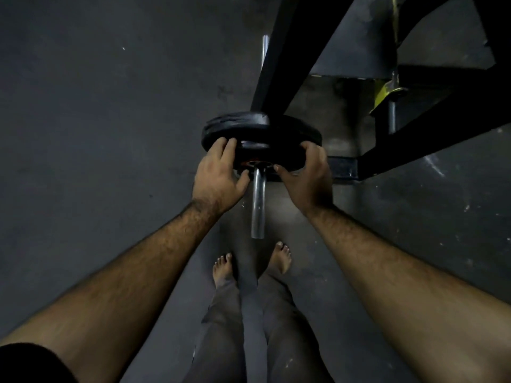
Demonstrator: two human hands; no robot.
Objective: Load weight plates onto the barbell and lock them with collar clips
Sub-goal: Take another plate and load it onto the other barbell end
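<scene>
1. Dark grey gym floor (96, 120) fills the view, dimly lit, with pale scuffs and specks on the right side.
2. A black steel rack (290, 51) crosses the upper right, its sloping beams meeting a base near the middle; a yellow bracket (385, 91) sits on one of its posts.
3. The barbell (258, 200) runs away from the person, its bare silver sleeve end pointing back toward the feet, and a further stretch of bar shows beyond the rack beam.
4. Black weight plates (237, 128) sit on the sleeve, just in front of the rack beam. At least two rims show, one behind the other; the nearest plate has an orange ring around its centre hole.
5. The left hand (218, 172) grips the nearest plate at its left edge, fingers curled over the rim and thumb near the hub.
6. The right hand (307, 172) grips the same plate at its right edge, fingers wrapped over the rim and thumb stretched toward the centre hole.
7. Both forearms reach forward from the bottom corners, and a black sleeve (30, 363) shows at the lower left.
8. Bare feet (222, 268) stand on the floor below the sleeve end, with grey trousers (226, 327) above them.
</scene>
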